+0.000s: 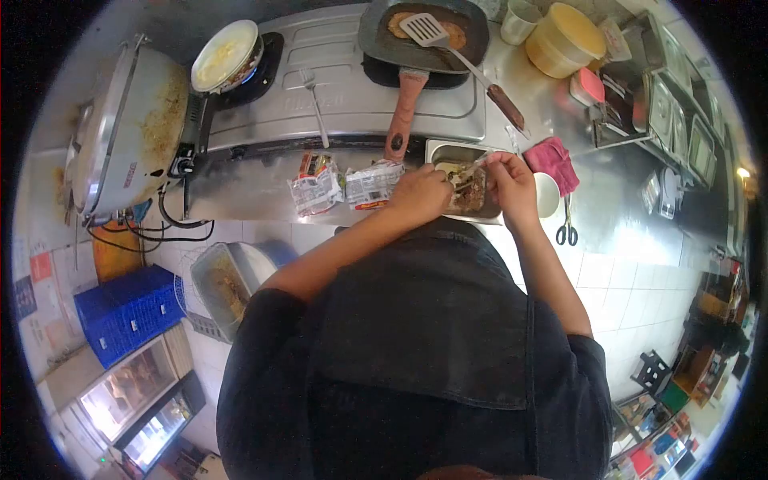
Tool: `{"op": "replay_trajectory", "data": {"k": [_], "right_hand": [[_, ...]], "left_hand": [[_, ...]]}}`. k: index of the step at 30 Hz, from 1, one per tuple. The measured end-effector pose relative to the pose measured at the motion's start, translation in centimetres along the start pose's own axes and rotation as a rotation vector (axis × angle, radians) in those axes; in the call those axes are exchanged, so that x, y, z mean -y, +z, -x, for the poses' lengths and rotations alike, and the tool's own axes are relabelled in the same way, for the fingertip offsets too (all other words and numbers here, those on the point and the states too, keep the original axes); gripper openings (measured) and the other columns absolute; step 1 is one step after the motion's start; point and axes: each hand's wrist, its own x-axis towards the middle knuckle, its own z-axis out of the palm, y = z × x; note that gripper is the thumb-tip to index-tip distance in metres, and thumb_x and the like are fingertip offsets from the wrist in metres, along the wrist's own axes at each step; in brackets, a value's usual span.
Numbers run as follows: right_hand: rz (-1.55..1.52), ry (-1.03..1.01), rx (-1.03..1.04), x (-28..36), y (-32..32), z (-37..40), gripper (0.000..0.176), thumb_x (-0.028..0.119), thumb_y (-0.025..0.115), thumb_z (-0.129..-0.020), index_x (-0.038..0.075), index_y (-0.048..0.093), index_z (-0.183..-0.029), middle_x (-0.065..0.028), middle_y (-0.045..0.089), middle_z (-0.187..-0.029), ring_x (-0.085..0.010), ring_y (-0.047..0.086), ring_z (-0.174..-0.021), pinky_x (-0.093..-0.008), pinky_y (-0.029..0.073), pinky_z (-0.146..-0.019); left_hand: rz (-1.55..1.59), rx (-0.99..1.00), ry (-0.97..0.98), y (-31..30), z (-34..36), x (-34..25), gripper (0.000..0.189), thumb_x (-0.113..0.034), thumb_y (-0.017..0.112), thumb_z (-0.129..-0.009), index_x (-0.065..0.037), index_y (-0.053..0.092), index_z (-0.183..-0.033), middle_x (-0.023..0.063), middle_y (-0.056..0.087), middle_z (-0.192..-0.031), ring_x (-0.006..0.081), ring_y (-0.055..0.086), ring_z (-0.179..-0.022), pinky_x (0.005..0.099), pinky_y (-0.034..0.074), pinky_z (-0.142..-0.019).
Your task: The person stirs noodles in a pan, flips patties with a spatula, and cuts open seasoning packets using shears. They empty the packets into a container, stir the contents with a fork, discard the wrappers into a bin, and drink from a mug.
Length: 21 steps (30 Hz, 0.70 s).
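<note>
Steel tray (448, 152), below both hands (422, 194) (512, 182), brown food (470, 198) between them

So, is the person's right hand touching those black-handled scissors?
Apart. The head view shows the white bowl between the right hand and the scissors, with a plain gap.

Your left hand (422, 194) and right hand (512, 182) meet over the rectangular steel pan (458, 152); two printed packets (317, 192) lie nearby; a slotted spatula (426, 30) rests across the square frying pan (382, 50).
</note>
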Motion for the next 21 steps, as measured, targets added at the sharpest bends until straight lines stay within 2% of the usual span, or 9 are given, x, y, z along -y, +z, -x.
{"op": "replay_trajectory", "data": {"k": [2,4,7,11,13,14,16,20,21], "right_hand": [[-0.032,0.053,0.033,0.8,2.0,0.0,0.012,0.014,0.06,-0.099,0.003,0.063,-0.103,-0.0028,0.069,-0.095,-0.0053,0.054,-0.065,-0.0204,0.046,-0.059],[-0.005,0.018,0.062,-0.8,3.5,-1.6,0.012,0.014,0.06,-0.099,0.003,0.063,-0.102,-0.0028,0.069,-0.095,-0.005,0.054,-0.063,-0.0205,0.045,-0.057],[0.026,0.032,0.096,-0.6,5.6,-2.1,0.012,0.014,0.06,-0.099,0.003,0.063,-0.102,-0.0022,0.069,-0.094,-0.0039,0.053,-0.061,-0.0202,0.043,-0.055],[0.058,0.102,0.197,-3.5,6.9,-4.0,0.014,0.015,0.061,-0.098,0.004,0.066,-0.106,-0.0022,0.071,-0.093,-0.0069,0.059,-0.068,-0.0227,0.048,-0.063],[0.2,-0.184,0.27,-5.0,8.0,-4.5,0.015,0.014,0.063,-0.098,0.002,0.065,-0.107,-0.0033,0.071,-0.098,-0.0106,0.064,-0.075,-0.0243,0.051,-0.068],[0.204,-0.182,0.268,-5.5,8.0,-4.7,0.015,0.014,0.063,-0.098,0.002,0.065,-0.107,-0.0033,0.071,-0.098,-0.0106,0.064,-0.075,-0.0243,0.051,-0.068],[0.502,-0.244,0.282,-4.7,8.5,-4.6,0.017,0.01,0.064,-0.097,-0.001,0.066,-0.108,-0.0054,0.073,-0.096,-0.0143,0.068,-0.085,-0.0288,0.053,-0.077],[0.692,-0.251,0.279,-3.4,9.7,-4.4,0.022,0.014,0.066,-0.095,-0.001,0.067,-0.109,-0.0124,0.074,-0.095,-0.0201,0.071,-0.086,-0.0329,0.054,-0.077],[0.762,-0.254,0.278,-2.9,9.9,-4.5,0.024,0.019,0.065,-0.092,0.001,0.067,-0.107,-0.0169,0.073,-0.094,-0.0287,0.071,-0.085,-0.0385,0.054,-0.077]], "left_hand": [[0.018,-0.002,0.002,0.5,0.3,-0.1,0.018,-0.023,0.061,-0.085,-0.01,0.073,-0.084,0.0076,0.068,-0.087,0.0282,0.066,-0.089,0.0429,0.054,-0.076],[-0.029,0.138,-0.055,1.2,0.6,-0.2,0.019,-0.023,0.06,-0.086,-0.01,0.073,-0.083,0.0116,0.07,-0.082,0.0307,0.069,-0.081,0.0482,0.054,-0.071],[-0.019,0.165,-0.03,0.4,1.2,-0.6,0.02,-0.024,0.059,-0.087,-0.009,0.073,-0.083,0.0145,0.07,-0.077,0.0328,0.071,-0.072,0.0534,0.054,-0.066],[0.003,0.197,0.002,1.3,1.7,-0.1,0.022,-0.026,0.059,-0.088,-0.009,0.073,-0.083,0.0148,0.071,-0.079,0.0328,0.072,-0.072,0.054,0.054,-0.063],[-0.034,0.177,0.034,1.1,1.8,-0.2,0.023,-0.029,0.061,-0.088,-0.01,0.074,-0.089,0.0151,0.072,-0.08,0.0336,0.072,-0.069,0.0511,0.055,-0.061],[-0.03,0.175,0.035,1.1,1.9,-0.2,0.023,-0.029,0.061,-0.088,-0.01,0.074,-0.089,0.0151,0.072,-0.08,0.0336,0.072,-0.069,0.0511,0.055,-0.061],[0.135,0.033,0.017,1.7,2.0,-0.1,0.028,-0.034,0.062,-0.091,-0.01,0.074,-0.097,0.0154,0.073,-0.082,0.0343,0.072,-0.071,0.0499,0.056,-0.06],[0.106,0.024,0.002,2.5,2.0,0.2,0.033,-0.037,0.061,-0.093,-0.009,0.074,-0.102,0.0154,0.073,-0.084,0.0348,0.072,-0.072,0.0498,0.056,-0.062],[0.118,0.041,0.013,2.2,2.0,0.2,0.033,-0.036,0.06,-0.093,-0.008,0.073,-0.103,0.0158,0.073,-0.085,0.035,0.072,-0.074,0.0501,0.056,-0.063]]}}
